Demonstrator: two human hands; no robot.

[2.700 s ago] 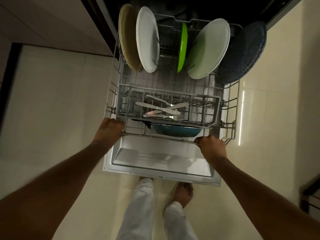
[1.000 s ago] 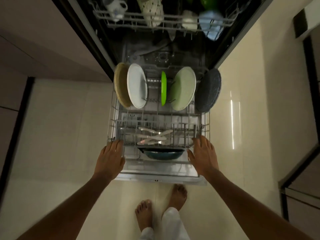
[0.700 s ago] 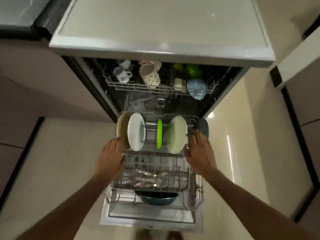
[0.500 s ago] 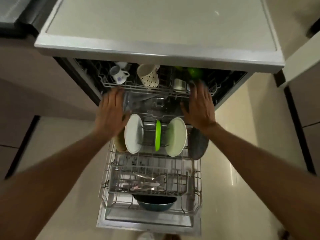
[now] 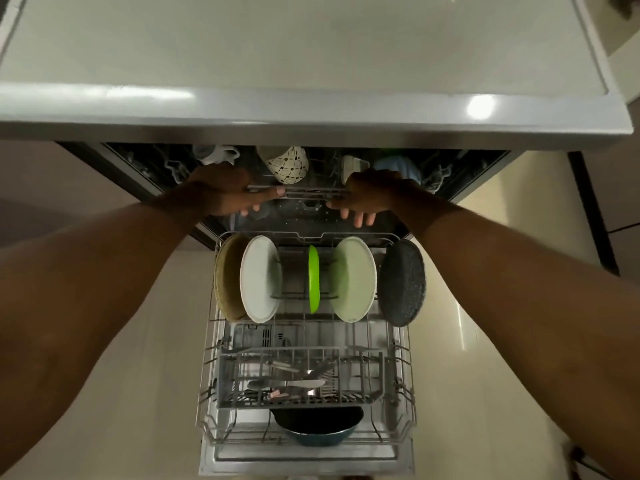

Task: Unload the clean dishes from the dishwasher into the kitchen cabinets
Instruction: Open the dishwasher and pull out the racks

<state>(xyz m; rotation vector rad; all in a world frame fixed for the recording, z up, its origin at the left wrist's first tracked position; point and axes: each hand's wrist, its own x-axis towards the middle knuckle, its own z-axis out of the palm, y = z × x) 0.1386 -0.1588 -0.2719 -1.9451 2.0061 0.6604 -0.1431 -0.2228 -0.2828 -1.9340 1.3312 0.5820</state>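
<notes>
With the lower rack [image 5: 304, 393] out and full, both hands, left [image 5: 225, 190] and right [image 5: 372, 194], clamp the upper rack's front rail [image 5: 311, 192], likely to pull mugs within reach.

Under the countertop [image 5: 311, 57] the upper rack [image 5: 304, 192] sits inside the dishwasher, with a mug [image 5: 289, 164] in it between the left hand [image 5: 225, 190] and the right hand [image 5: 372, 194], both on its front rail. Below and nearer, the lower rack [image 5: 207, 358] is pulled out over the open door [image 5: 304, 462]. Five plates [image 5: 259, 278] stand on edge in a row across its far end; nearer lies the cutlery basket [image 5: 298, 400] holding cutlery [image 5: 294, 382], and nearest the pan [image 5: 318, 427]
</notes>
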